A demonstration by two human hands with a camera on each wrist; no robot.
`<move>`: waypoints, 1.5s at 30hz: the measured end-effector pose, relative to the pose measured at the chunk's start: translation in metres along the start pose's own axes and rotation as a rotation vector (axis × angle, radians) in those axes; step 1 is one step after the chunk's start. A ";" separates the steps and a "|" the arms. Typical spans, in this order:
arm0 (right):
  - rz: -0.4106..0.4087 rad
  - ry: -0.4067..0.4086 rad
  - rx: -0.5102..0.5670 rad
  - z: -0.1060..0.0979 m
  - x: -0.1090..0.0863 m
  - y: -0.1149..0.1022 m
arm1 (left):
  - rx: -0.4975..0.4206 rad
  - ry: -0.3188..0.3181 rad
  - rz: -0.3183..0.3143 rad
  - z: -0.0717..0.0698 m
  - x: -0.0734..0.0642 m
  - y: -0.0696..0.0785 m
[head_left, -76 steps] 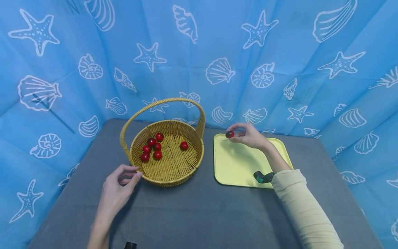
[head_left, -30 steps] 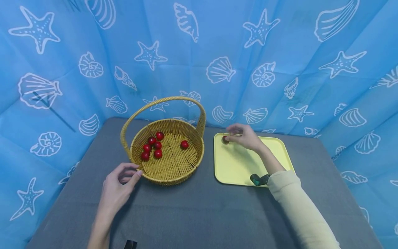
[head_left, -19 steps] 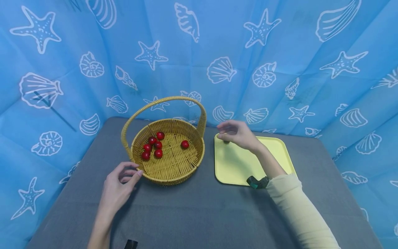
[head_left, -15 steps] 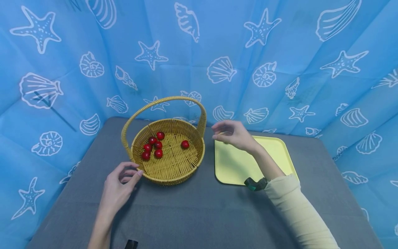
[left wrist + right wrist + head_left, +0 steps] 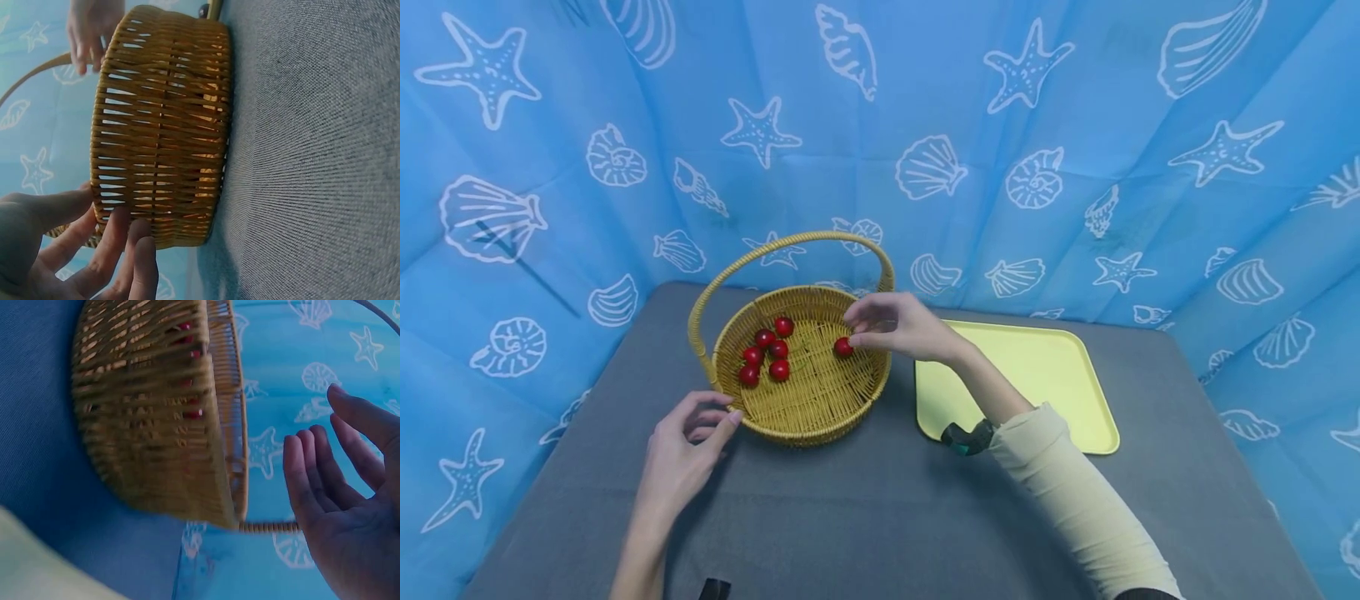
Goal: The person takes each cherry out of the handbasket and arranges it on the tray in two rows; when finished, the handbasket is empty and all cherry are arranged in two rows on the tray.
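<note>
A round wicker basket (image 5: 805, 425) with a tall arched handle (image 5: 790, 240) holds several red cherries (image 5: 778, 350), grouped at its left, and a lone cherry (image 5: 842, 348) at its right. My left hand (image 5: 685, 450) grips the near-left rim between thumb and fingers. Over the basket's right side, my right hand (image 5: 898, 325) overlaps the lone cherry in the head view. The right wrist view shows this right hand (image 5: 350, 481) above the rim, fingers spread, with nothing held. A dark round fruit (image 5: 204, 10) sits by the tray in the left wrist view; my right arm hides that spot from the head.
A yellow tray (image 5: 1037, 367) lies right of the basket, partly under my right forearm. The grey cloth-covered table (image 5: 820, 525) meets a blue shell-patterned curtain (image 5: 850, 125) behind. A black wrist device (image 5: 967, 437) sticks out near my right sleeve.
My right hand lowered a cherry to the tray's far-left corner, let go and moved left over the basket. The left hand has stayed at the basket rim.
</note>
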State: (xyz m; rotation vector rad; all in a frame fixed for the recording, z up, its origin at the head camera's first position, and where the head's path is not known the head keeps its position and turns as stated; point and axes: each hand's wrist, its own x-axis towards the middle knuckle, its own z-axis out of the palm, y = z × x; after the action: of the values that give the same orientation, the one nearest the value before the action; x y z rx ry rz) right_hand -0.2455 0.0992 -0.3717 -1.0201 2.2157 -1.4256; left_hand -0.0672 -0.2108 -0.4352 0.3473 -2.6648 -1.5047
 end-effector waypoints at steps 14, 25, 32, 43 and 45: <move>0.174 -0.087 -0.058 0.025 0.059 0.011 | -0.006 -0.009 -0.017 -0.001 0.000 -0.001; 0.356 -0.186 0.072 0.035 0.073 0.013 | 0.009 -0.005 -0.019 -0.001 0.001 -0.001; 0.434 -0.293 0.189 0.046 0.085 0.004 | 0.016 0.007 -0.001 0.000 0.001 -0.001; 0.622 -0.415 0.015 0.042 0.085 -0.002 | 0.037 0.005 -0.002 -0.001 0.000 0.000; 0.628 -0.418 0.032 0.043 0.085 -0.001 | 0.050 0.011 0.004 -0.001 -0.001 0.000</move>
State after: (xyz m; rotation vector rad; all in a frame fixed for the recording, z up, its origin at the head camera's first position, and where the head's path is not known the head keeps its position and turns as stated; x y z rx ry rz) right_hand -0.2785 0.0108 -0.3806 -0.4747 1.9407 -0.8709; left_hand -0.0664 -0.2111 -0.4345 0.3514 -2.6967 -1.4336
